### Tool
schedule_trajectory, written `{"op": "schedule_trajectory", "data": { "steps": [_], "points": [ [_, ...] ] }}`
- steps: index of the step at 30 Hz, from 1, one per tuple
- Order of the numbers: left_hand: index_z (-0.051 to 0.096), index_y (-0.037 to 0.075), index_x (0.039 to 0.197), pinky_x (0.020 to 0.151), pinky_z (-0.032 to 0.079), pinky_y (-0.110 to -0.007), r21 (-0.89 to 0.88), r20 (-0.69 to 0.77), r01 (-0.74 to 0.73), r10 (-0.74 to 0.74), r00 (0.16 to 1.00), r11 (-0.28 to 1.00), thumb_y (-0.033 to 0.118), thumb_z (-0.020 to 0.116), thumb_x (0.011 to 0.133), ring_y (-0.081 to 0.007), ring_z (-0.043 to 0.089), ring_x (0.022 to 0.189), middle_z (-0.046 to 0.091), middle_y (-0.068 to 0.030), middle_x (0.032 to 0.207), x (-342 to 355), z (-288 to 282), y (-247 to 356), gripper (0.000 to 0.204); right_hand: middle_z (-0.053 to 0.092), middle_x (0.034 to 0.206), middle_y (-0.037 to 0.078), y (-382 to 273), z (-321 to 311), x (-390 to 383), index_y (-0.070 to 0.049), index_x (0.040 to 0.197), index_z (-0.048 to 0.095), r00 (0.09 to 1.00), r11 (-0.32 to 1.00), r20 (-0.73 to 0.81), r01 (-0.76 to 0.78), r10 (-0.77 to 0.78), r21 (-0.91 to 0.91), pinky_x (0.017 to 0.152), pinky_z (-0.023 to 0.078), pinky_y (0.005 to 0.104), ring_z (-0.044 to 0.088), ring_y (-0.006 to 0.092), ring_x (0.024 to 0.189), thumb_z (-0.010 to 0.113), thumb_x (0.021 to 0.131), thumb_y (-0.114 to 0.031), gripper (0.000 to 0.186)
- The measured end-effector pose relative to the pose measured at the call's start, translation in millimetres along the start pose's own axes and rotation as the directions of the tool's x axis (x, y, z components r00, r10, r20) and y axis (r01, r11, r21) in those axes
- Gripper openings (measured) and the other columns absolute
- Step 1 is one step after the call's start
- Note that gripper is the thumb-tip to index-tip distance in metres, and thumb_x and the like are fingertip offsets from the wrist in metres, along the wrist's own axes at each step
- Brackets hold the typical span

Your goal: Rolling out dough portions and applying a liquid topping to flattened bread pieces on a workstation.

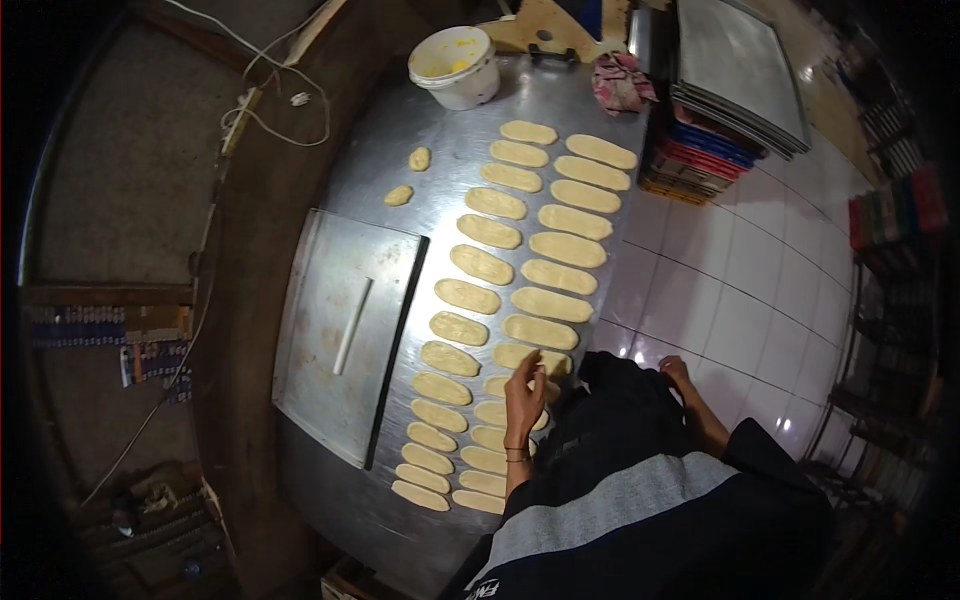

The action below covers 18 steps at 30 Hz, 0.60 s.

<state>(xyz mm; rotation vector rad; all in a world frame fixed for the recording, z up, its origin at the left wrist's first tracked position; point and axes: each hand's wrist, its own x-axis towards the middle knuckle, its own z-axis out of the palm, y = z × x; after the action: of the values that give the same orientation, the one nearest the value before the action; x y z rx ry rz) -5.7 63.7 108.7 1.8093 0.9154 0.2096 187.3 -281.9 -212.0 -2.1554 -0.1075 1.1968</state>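
Pale dough ovals (568, 249) line the counter (455, 172) right of the metal tray (320, 290), and here's the left hand (524, 396) over their outer row, the right hand (674, 371) farther out, neither grip's closure readable, where light, even touches should best preserve those shapes.

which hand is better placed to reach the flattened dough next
Likely the left hand: it is at the flattened dough pieces, while the right hand is beyond the metal table's edge.

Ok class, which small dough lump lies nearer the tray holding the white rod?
The lower-left lump, near that tray; the upper lump sits nearer the white bucket.
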Motion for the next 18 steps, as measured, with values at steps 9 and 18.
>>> {"op": "schedule_trajectory", "data": {
  "steps": [9, 18],
  "points": [
    [0.065, 0.001, 0.130, 0.084, 0.056, -0.036, 0.056, 0.092, -0.101, 0.095, 0.991, 0.993, 0.015, 0.060, 0.102, -0.0256, 0.072, 0.101, 0.073, -0.0174, 0.119, -2.0, -43.4, 5.0, 0.032, 0.074, 0.093, 0.017, -58.7, -53.6, -85.6, -0.001, 0.103, 0.073, 0.953, 0.941, -0.119, 0.248, -0.280, -0.230, 0.070, 0.057, 0.0380, 0.073, 0.0256, 0.076, 0.060, 0.087, -0.009, 0.022],
    [0.061, -0.001, 0.134, 0.089, 0.054, -0.034, -0.102, -0.080, 0.021, -0.030, 0.996, 0.995, 0.016, 0.053, 0.107, -0.0211, 0.069, 0.107, 0.072, -0.0151, 0.118, 25.3, -83.7, 7.6, 0.033, 0.071, 0.115, 0.016, -403.1, -168.4, 14.0, -0.003, 0.128, 0.065, 0.563, 0.650, -0.452, 0.758, -0.692, -0.051, 0.094, 0.052, 0.0379, 0.068, 0.0257, 0.111, 0.068, 0.095, -0.014, 0.035]
  ]
}}
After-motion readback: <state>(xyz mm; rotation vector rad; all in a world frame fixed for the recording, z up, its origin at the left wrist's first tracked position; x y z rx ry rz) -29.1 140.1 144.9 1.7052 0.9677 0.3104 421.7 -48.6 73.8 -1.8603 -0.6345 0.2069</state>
